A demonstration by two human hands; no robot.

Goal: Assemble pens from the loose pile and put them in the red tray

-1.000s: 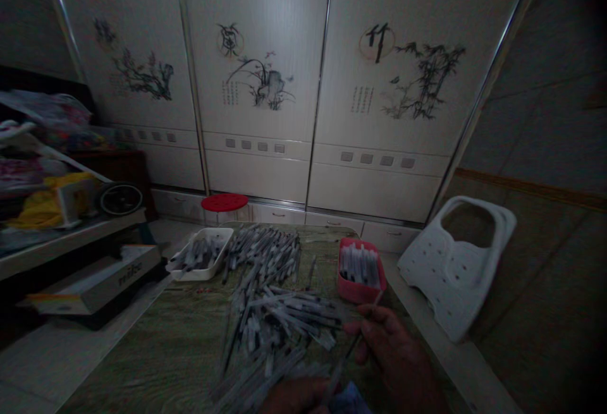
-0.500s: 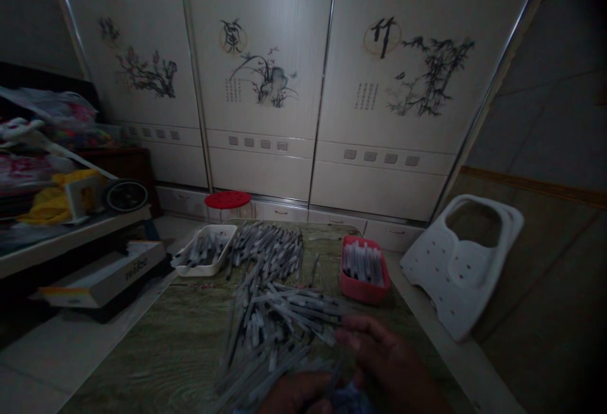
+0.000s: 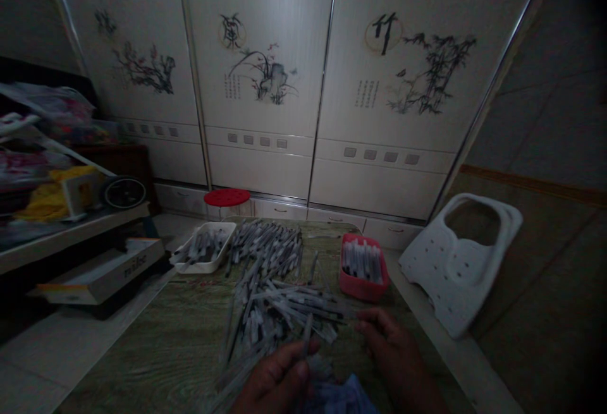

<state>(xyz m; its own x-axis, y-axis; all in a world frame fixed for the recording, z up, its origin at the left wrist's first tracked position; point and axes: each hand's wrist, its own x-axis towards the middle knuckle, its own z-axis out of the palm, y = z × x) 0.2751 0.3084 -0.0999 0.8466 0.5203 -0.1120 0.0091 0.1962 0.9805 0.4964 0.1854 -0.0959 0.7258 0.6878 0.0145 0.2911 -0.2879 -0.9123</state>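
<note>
- One grey pen pinched upright between the fingers of the left hand, low in the middle of the view, just above the near edge of the pen heap.
- Right hand beside it to the right, fingers loosely curled with the tips touching the near fringe of the heap; too dark to tell whether anything is held there.
- Blue cloth bunched between the two hands at the bottom edge.
- Heap of loose grey pens spread across the middle of the green wood-grain tabletop, running back to the far edge.
- White tray with more pens at the far left of the tabletop, touching the heap's back end.
- Red tray with pens stood side by side at the far right, just beyond the right hand.
- Red stool on the floor behind the tabletop.
- White perforated plastic seat leaning at the right.
- Cardboard box under a cluttered shelf at the left.
- Painted wardrobe doors across the back.
</note>
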